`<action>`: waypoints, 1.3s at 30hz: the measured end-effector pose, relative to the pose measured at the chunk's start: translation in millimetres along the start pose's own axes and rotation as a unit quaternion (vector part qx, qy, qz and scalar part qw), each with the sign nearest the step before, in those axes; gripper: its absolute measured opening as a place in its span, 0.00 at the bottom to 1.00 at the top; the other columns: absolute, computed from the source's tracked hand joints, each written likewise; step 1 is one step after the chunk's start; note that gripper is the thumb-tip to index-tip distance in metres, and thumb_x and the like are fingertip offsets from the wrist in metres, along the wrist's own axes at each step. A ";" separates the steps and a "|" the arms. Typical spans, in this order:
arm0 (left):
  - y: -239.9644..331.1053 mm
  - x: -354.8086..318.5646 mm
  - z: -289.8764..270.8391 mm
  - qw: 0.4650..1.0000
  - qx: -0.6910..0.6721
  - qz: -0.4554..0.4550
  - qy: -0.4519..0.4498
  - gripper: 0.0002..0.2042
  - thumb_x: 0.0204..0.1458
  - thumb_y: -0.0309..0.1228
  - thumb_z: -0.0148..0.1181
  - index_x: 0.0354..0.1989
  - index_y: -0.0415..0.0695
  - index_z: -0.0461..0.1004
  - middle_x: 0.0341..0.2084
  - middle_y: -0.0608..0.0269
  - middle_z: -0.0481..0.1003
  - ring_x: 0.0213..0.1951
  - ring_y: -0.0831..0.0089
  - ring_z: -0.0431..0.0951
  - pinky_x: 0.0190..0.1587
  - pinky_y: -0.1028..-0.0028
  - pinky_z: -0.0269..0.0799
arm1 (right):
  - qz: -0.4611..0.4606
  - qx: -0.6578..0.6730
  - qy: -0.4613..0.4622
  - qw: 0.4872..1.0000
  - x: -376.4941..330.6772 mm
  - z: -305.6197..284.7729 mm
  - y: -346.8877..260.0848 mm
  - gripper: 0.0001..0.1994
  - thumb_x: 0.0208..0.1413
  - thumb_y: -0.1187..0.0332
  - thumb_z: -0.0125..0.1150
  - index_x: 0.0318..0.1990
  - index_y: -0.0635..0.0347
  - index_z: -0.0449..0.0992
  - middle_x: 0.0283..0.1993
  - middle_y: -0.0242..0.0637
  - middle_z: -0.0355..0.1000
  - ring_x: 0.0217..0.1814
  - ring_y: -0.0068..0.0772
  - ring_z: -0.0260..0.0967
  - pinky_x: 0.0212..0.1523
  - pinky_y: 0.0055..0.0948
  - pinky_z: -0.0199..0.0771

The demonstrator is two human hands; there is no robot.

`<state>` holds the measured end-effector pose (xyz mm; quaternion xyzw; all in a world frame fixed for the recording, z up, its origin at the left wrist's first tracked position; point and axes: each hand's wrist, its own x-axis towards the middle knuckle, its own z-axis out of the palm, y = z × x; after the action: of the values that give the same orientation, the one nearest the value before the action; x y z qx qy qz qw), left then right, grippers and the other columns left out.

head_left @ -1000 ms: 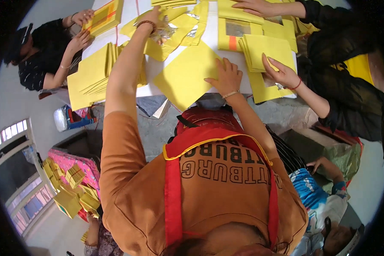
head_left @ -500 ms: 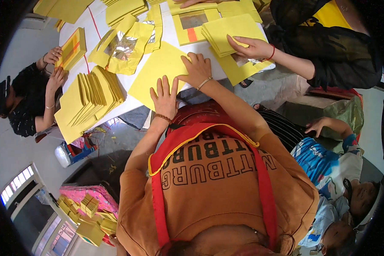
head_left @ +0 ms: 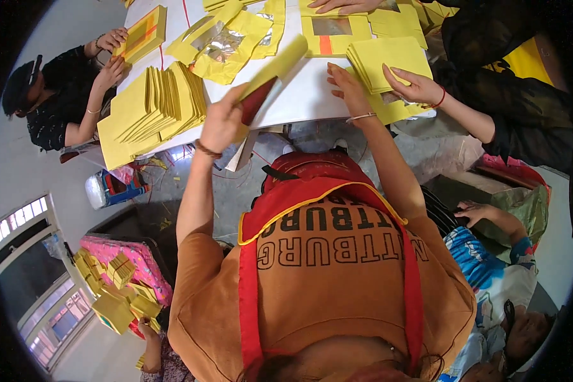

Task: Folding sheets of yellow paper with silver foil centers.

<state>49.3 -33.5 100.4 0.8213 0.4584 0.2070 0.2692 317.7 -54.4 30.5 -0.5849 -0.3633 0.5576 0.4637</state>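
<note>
Lifted off the white table (head_left: 299, 102), a yellow paper sheet (head_left: 279, 67) bends over in my left hand (head_left: 220, 121), whose fingers are closed on its near end. A dark red patch shows on its underside. My right hand (head_left: 350, 89) has its fingers stretched out above the table, holding nothing. It is beside a stack of yellow paper pieces (head_left: 395, 60) that a co-worker's hand (head_left: 410, 84) touches. Left of my left hand lies a fanned pile of folded yellow papers (head_left: 153, 108).
Crumpled yellow paper with silvery foil (head_left: 226, 48) lies at the far middle. A co-worker on the left grips a yellow bundle (head_left: 146, 35) with an orange strip. Another hand (head_left: 344, 5) rests at the far edge. More yellow bundles (head_left: 118, 299) sit on pink cloth at lower left.
My left hand has picked up the yellow sheet that lay flat under both hands and turned it partly over. My right hand has come off it, moving right. The whole view has shifted.
</note>
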 end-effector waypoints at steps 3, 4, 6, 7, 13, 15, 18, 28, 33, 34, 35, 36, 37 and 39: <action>-0.2 4.3 -11.7 0.922 -0.359 -0.129 -0.071 0.20 0.43 0.19 0.45 0.49 0.39 0.62 0.35 0.62 0.72 0.33 0.75 0.72 0.36 0.76 0.66 | -0.003 0.095 -0.040 0.995 -10.4 -6.0 -0.5 0.22 0.55 0.54 0.43 0.53 0.57 0.61 0.49 0.28 0.64 0.51 0.20 0.58 0.47 0.24 0.59; 3.2 5.3 -8.5 0.881 -0.437 -0.160 -0.083 0.19 0.44 0.19 0.46 0.48 0.38 0.63 0.35 0.65 0.71 0.33 0.79 0.70 0.36 0.79 0.65 | -0.006 0.154 -0.073 0.985 -13.8 -8.5 -0.4 0.22 0.55 0.54 0.43 0.53 0.59 0.61 0.49 0.28 0.64 0.51 0.20 0.59 0.47 0.25 0.60; 14.3 7.1 -0.1 0.806 -0.545 -0.209 -0.100 0.19 0.43 0.19 0.48 0.48 0.37 0.63 0.34 0.68 0.70 0.32 0.82 0.69 0.34 0.83 0.64 | 0.013 0.200 -0.105 0.974 -27.6 -16.5 -9.5 0.22 0.53 0.57 0.47 0.52 0.58 0.62 0.47 0.29 0.65 0.47 0.21 0.62 0.43 0.24 0.63; 11.7 8.0 4.8 0.806 -0.544 -0.207 -0.105 0.19 0.43 0.19 0.48 0.48 0.37 0.63 0.34 0.68 0.70 0.32 0.82 0.69 0.34 0.83 0.64 | 0.033 0.244 -0.140 0.959 -36.2 -20.1 -13.8 0.21 0.51 0.59 0.52 0.51 0.58 0.63 0.45 0.30 0.66 0.43 0.21 0.64 0.40 0.23 0.66; 18.9 13.9 38.2 0.744 -0.559 -0.277 -0.240 0.23 0.42 0.18 0.48 0.51 0.34 0.59 0.39 0.61 0.70 0.37 0.78 0.72 0.40 0.81 0.67 | 0.117 0.182 -0.065 0.974 -66.9 -56.2 13.2 0.18 0.48 0.71 0.56 0.47 0.61 0.64 0.41 0.32 0.68 0.38 0.21 0.68 0.35 0.23 0.71; 14.8 13.5 55.5 0.726 -0.573 -0.270 -0.266 0.23 0.42 0.19 0.48 0.51 0.35 0.59 0.41 0.60 0.69 0.39 0.78 0.71 0.41 0.81 0.67 | 0.112 0.180 -0.054 0.976 -79.4 -67.2 22.7 0.17 0.48 0.69 0.56 0.46 0.61 0.65 0.40 0.32 0.69 0.38 0.22 0.68 0.35 0.25 0.72; 19.4 21.2 69.6 0.685 -0.590 -0.268 -0.333 0.24 0.43 0.18 0.47 0.53 0.35 0.56 0.45 0.58 0.66 0.45 0.76 0.69 0.44 0.79 0.66 | 0.122 0.212 0.016 0.969 -99.5 -87.3 29.8 0.16 0.46 0.67 0.57 0.43 0.61 0.67 0.35 0.32 0.70 0.32 0.23 0.69 0.30 0.22 0.71; 52.7 67.5 119.8 0.692 -0.563 -0.213 -0.398 0.25 0.44 0.15 0.46 0.55 0.36 0.53 0.48 0.57 0.63 0.46 0.74 0.68 0.48 0.77 0.65 | 0.157 0.137 0.156 0.966 -125.1 -155.8 38.3 0.12 0.46 0.63 0.58 0.39 0.53 0.69 0.31 0.26 0.69 0.28 0.17 0.66 0.22 0.17 0.64; 65.8 93.3 124.7 0.703 -0.559 -0.209 -0.385 0.23 0.43 0.15 0.47 0.52 0.36 0.57 0.45 0.58 0.66 0.44 0.75 0.69 0.47 0.77 0.65 | 0.111 0.105 0.165 0.974 -113.1 -175.8 21.0 0.12 0.45 0.62 0.58 0.38 0.52 0.69 0.28 0.23 0.68 0.27 0.14 0.62 0.25 0.14 0.61; 63.5 97.2 125.8 0.696 -0.563 -0.202 -0.397 0.23 0.43 0.15 0.47 0.51 0.36 0.58 0.44 0.58 0.67 0.44 0.74 0.70 0.47 0.77 0.65 | 0.110 0.107 0.165 0.974 -112.3 -178.1 17.2 0.12 0.45 0.62 0.58 0.38 0.52 0.69 0.28 0.23 0.68 0.27 0.14 0.62 0.25 0.14 0.61; 64.2 97.7 128.1 0.697 -0.562 -0.202 -0.397 0.23 0.43 0.15 0.47 0.51 0.36 0.58 0.44 0.58 0.67 0.44 0.74 0.70 0.47 0.77 0.65 | 0.106 0.106 0.166 0.975 -111.6 -180.1 13.6 0.13 0.45 0.62 0.58 0.38 0.52 0.69 0.28 0.23 0.68 0.27 0.14 0.62 0.26 0.14 0.61; 66.5 97.5 129.9 0.691 -0.573 -0.203 -0.391 0.23 0.43 0.15 0.47 0.51 0.36 0.58 0.45 0.58 0.67 0.44 0.74 0.70 0.47 0.77 0.66 | 0.103 0.104 0.165 0.975 -109.6 -180.6 11.9 0.13 0.45 0.62 0.58 0.39 0.52 0.69 0.29 0.23 0.67 0.27 0.14 0.62 0.26 0.14 0.61; 68.5 97.1 132.1 0.685 -0.584 -0.205 -0.385 0.23 0.43 0.15 0.47 0.51 0.36 0.57 0.45 0.58 0.67 0.44 0.74 0.70 0.47 0.77 0.66 | 0.102 0.104 0.162 0.976 -108.1 -182.7 14.7 0.13 0.45 0.62 0.58 0.39 0.52 0.69 0.29 0.23 0.67 0.27 0.14 0.62 0.26 0.14 0.61; 70.8 94.8 141.1 0.687 -0.586 -0.204 -0.380 0.22 0.43 0.15 0.47 0.51 0.35 0.58 0.45 0.57 0.67 0.44 0.74 0.70 0.46 0.77 0.66 | 0.085 0.078 0.180 0.977 -106.3 -191.0 24.8 0.13 0.45 0.63 0.58 0.39 0.53 0.69 0.29 0.24 0.68 0.27 0.14 0.63 0.26 0.14 0.62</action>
<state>224.4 -18.0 45.4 0.3914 0.2586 0.0440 0.8820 492.3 -188.3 30.7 -0.6665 -0.1781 0.5068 0.5169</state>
